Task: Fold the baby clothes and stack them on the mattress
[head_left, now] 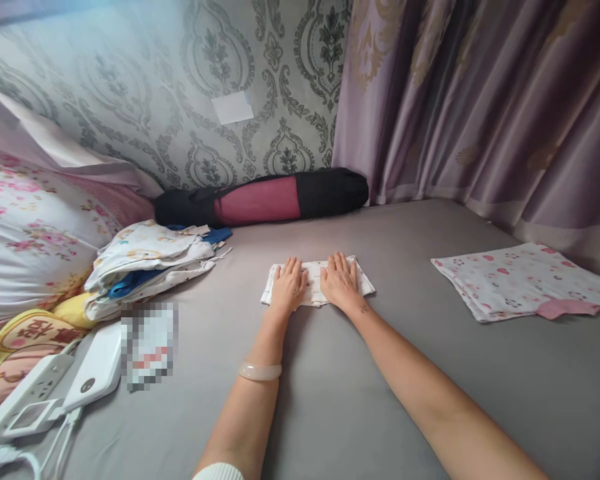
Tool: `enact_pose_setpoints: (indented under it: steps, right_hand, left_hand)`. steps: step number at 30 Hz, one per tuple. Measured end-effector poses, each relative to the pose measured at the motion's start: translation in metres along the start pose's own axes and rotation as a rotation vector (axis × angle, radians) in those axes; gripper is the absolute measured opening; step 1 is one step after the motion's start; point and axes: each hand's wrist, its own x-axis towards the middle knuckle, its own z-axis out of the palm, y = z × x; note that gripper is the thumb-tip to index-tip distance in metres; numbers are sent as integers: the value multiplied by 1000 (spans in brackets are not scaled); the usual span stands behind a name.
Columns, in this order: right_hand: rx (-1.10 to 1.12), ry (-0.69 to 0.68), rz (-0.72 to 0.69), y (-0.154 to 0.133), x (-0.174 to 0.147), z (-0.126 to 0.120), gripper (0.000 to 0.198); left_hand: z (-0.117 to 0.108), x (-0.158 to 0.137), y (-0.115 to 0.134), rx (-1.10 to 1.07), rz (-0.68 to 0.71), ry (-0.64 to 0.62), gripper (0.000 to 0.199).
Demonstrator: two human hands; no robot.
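A small folded white cloth garment [313,283] with a faint print lies flat on the grey bed sheet [330,387]. My left hand [289,283] rests palm down on its left part, fingers stretched forward. On its right part my right hand [339,279] lies flat too, fingers extended and slightly apart. Between the hands a strip of the cloth shows; the rest under the palms is hidden. Both hands press on the cloth from above without gripping it.
Right lies a white printed garment [520,277] with pink trim. Left are piled clothes [150,253], a floral pillow [35,233], a white power bank [95,367], a power strip [40,380] and a blurred-out item [150,347]. A black and red long bag [260,200] lies along the wall.
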Motion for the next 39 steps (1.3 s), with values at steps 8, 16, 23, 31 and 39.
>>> enact_pose_setpoints:
  steps: [8, 16, 23, 31, 39]
  right_hand:
    - [2, -37, 88, 10, 3, 3, 61]
    - [69, -82, 103, 10, 2, 1, 60]
    - [358, -178, 136, 51, 25, -37, 46]
    - [334, -319, 410, 108, 40, -56, 22]
    - [368, -419, 438, 101, 43, -51, 32]
  left_hand:
    - [5, -2, -6, 95, -32, -74, 43]
    - [5, 0, -7, 67, -51, -121, 42]
    - [-22, 14, -29, -172, -231, -54, 39]
    - [-69, 12, -61, -121, -618, -92, 17]
    - [-66, 16, -48, -186, -760, -175, 22]
